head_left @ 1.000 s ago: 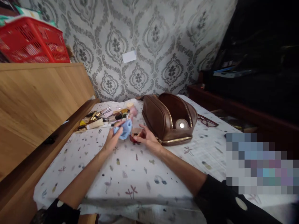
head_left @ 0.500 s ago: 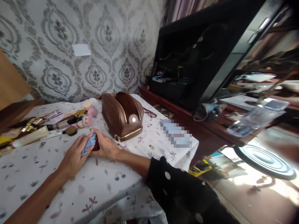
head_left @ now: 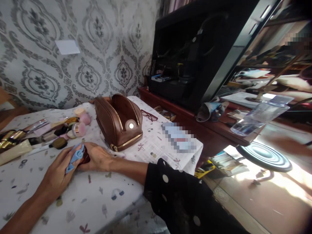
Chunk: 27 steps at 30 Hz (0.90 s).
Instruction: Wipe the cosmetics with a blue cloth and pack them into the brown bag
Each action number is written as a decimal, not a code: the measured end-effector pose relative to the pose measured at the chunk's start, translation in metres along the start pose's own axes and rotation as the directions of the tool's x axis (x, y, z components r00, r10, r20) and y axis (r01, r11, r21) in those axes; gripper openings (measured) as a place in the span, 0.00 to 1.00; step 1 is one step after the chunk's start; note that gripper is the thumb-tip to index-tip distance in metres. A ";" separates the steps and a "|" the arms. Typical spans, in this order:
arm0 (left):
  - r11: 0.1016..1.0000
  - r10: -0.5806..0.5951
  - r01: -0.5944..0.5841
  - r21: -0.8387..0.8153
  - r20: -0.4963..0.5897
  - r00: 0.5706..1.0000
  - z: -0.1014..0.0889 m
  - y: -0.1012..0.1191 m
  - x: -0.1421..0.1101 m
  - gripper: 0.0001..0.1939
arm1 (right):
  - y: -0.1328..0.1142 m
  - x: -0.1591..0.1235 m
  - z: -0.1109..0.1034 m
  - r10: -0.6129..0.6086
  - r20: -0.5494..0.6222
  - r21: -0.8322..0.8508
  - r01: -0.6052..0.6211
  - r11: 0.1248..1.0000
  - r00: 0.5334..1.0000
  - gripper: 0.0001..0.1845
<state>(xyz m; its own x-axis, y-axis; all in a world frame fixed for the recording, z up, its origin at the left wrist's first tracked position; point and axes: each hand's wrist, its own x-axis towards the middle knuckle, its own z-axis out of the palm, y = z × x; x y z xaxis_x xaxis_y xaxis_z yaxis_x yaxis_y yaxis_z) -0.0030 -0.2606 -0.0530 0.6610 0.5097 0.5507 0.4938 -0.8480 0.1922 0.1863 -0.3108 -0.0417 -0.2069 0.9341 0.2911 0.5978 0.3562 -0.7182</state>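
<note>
My left hand (head_left: 57, 169) is closed around a folded blue cloth (head_left: 76, 156). The cloth presses against a small dark reddish-brown object (head_left: 85, 157), mostly hidden by the fingers, so its kind cannot be made out. My right hand (head_left: 98, 158) grips that dark object from the other side. Just beyond the hands stands a brown zip-up toiletry bag (head_left: 107, 122), its top unzipped and gaping. Left of the bag lie several cosmetics, among them a pink-and-gold jar (head_left: 79, 129), a cream tube (head_left: 16, 152) and a dark round-headed brush (head_left: 59, 143).
A patterned white cloth (head_left: 131, 175) covers the surface. Red-framed glasses (head_left: 149, 115) and a pixelated light-blue item (head_left: 179, 138) lie right of the bag. A large black screen (head_left: 195, 61), a clear plastic bottle (head_left: 260, 115) and a round stool (head_left: 265, 156) are further right.
The camera view has turned slightly right, so everything sits further left. Both hands remain together on the blue cloth and the dark object.
</note>
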 end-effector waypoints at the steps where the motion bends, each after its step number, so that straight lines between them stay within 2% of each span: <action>1: 1.000 -0.001 0.001 0.005 -0.005 1.000 0.000 0.000 0.000 0.20 | -0.001 -0.001 -0.001 0.021 0.014 0.019 -0.022 1.000 1.000 0.34; 5: 1.000 -0.022 0.022 0.001 -0.033 0.999 -0.001 0.002 0.000 0.17 | 0.000 -0.003 -0.005 0.083 0.031 0.088 -0.086 0.992 0.996 0.50; 10: 1.000 -0.026 0.027 0.011 -0.092 0.995 -0.008 0.009 0.003 0.13 | 0.008 -0.002 -0.001 0.081 0.001 0.115 -0.080 0.990 0.997 0.51; 13: 0.999 -0.011 0.014 0.030 -0.094 0.995 -0.012 0.011 0.002 0.14 | 0.009 -0.002 0.001 0.096 -0.043 0.091 -0.091 0.992 0.995 0.44; 15: 0.998 0.037 -0.032 0.052 -0.104 0.994 -0.012 0.012 0.001 0.19 | 0.008 -0.003 0.001 0.094 -0.047 0.092 -0.089 0.992 0.994 0.34; 17: 0.992 0.102 -0.093 0.090 -0.107 0.989 -0.011 0.013 0.001 0.24 | 0.007 -0.004 0.000 0.103 -0.044 0.094 -0.099 0.991 0.994 0.28; 19: 0.981 0.166 -0.156 0.119 -0.083 0.983 -0.010 0.015 0.001 0.25 | 0.006 -0.004 -0.002 0.105 -0.044 0.082 -0.101 0.991 0.994 0.29; 22: 0.966 0.225 -0.217 0.143 -0.046 0.973 -0.010 0.017 0.002 0.21 | 0.006 -0.004 -0.002 0.067 -0.031 0.040 -0.066 0.997 0.997 0.30; 27: 0.967 0.188 -0.180 0.181 -0.033 0.982 -0.009 0.022 0.003 0.17 | 0.005 -0.005 0.000 0.025 -0.020 -0.026 -0.025 0.999 0.999 0.29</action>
<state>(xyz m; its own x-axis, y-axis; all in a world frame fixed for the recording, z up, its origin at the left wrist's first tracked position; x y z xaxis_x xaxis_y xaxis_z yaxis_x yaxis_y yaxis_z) 0.0050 -0.2795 -0.0398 0.7231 0.3357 0.6036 0.4609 -0.8854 -0.0598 0.1901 -0.3131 -0.0472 -0.1766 0.9419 0.2858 0.6227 0.3318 -0.7086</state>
